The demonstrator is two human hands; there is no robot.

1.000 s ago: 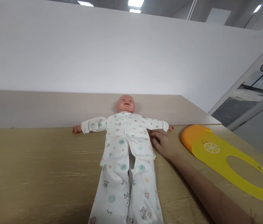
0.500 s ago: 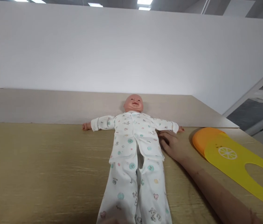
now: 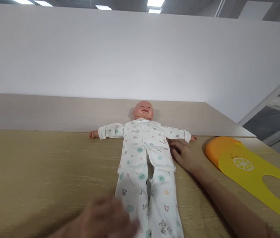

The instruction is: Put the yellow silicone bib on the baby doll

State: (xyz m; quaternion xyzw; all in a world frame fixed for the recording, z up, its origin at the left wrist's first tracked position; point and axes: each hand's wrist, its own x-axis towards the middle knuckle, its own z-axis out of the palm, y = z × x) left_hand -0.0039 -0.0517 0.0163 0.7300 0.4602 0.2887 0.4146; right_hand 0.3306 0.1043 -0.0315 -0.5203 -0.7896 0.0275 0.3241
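Note:
A baby doll (image 3: 143, 148) lies on its back, arms stretched out sideways, dressed in a white printed top (image 3: 136, 145) and matching trousers (image 3: 164, 201). The top's front parts below the chest. My right hand (image 3: 181, 154) lies on the table against the doll's side, just below its sleeve on the right. Its fingers are loosely bent and apart, holding nothing visible; some fingertips are hidden by the cloth. My left hand (image 3: 109, 218) is over the doll's lower leg on the left, smeared by motion, so its fingers cannot be made out.
Right of my right forearm lies a yellow bib (image 3: 249, 175) with an orange pocket (image 3: 216, 150) and a neck opening. A pale raised board (image 3: 43, 114) runs along the back of the wooden table (image 3: 43, 165), under the doll's head. Behind it stands a white partition (image 3: 130, 56).
My left hand has risen into view from the bottom edge, over the doll's leg. My right hand and the doll stay in place; the view has shifted slightly.

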